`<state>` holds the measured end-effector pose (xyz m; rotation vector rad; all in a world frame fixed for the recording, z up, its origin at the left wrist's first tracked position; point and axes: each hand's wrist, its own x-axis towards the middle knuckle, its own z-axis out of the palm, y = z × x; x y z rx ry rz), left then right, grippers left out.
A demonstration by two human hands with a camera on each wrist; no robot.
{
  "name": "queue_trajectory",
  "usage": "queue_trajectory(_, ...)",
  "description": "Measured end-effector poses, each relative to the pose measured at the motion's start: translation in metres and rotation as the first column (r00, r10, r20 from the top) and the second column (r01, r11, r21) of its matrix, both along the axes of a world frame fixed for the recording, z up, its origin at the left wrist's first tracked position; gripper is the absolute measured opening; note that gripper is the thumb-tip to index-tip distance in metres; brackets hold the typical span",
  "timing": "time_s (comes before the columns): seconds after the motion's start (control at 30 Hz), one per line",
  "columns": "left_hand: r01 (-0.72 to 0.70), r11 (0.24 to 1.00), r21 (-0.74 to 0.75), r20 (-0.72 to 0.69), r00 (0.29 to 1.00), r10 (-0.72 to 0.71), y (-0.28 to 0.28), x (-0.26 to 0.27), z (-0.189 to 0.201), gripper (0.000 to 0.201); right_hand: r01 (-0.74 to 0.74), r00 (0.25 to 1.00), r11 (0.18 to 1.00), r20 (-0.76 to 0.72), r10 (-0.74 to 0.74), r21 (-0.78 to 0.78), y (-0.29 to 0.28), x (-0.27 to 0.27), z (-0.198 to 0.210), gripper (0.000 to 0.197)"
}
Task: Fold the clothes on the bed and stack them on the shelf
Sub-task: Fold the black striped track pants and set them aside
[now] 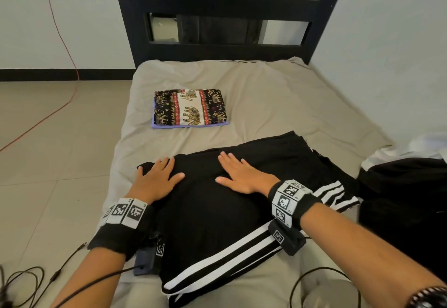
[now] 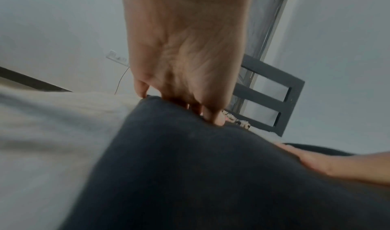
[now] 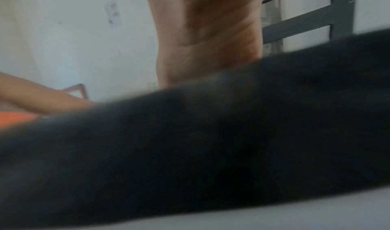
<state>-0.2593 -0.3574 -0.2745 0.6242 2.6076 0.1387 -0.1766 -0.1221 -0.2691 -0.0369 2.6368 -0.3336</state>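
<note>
- Trousers [image 1: 217, 216], black with white side stripes, lie across the near part of the bed [image 1: 278, 104], partly folded.
- Left hand [image 1: 157, 178] lies flat on their left edge, fingers [image 1: 167, 162] straight and spread, gripping nothing; tips reach the cloth's far fold.
- Right hand [image 1: 242, 174] presses flat near the middle, fingers [image 1: 229, 160] straight, holding nothing.
- Right wrist view is blurred; it seems to show palm on cloth.
- Folded elephant-print cloth [image 1: 189, 107] sits farther up the bed, well apart.
- Another dark garment [image 1: 406, 186] lies at the right.
</note>
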Motion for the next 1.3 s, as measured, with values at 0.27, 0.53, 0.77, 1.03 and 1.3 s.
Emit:
queue_trajectory(0.27,-0.123,0.918,0.376,-0.267,0.935,0.234,-0.020,-0.027,-0.010,0.035,0.258,0.952,0.941,-0.226,-0.208,0.219,0.120,-0.006,0.003,0.056)
queue_trajectory(0.53,-0.041,0.835,0.549,-0.142,0.980,0.141,-0.011,-0.026,-0.005,0.026,0.351,0.890,0.928,-0.262,-0.372,-0.125,0.183,-0.009,0.014,0.020)
queue_trajectory(0.77,-0.172,0.901,0.399,-0.208,0.940,0.271,-0.007,-0.033,-0.014,0.033,0.419,0.819,0.894,-0.360,-0.447,-0.157,0.195,-0.024,0.001,0.021)
queue_trajectory(1.03,-0.170,0.934,0.315,-0.233,0.940,0.250,-0.016,-0.040,-0.020,0.034,0.525,0.772,0.851,-0.422,-0.475,0.002,0.189,-0.029,-0.018,0.027)
queue_trajectory(1.3,-0.231,0.878,0.419,-0.078,0.954,0.288,-0.025,-0.049,-0.017,0.025,0.666,0.654,0.662,-0.159,-0.740,-0.343,0.209,0.001,0.003,0.042)
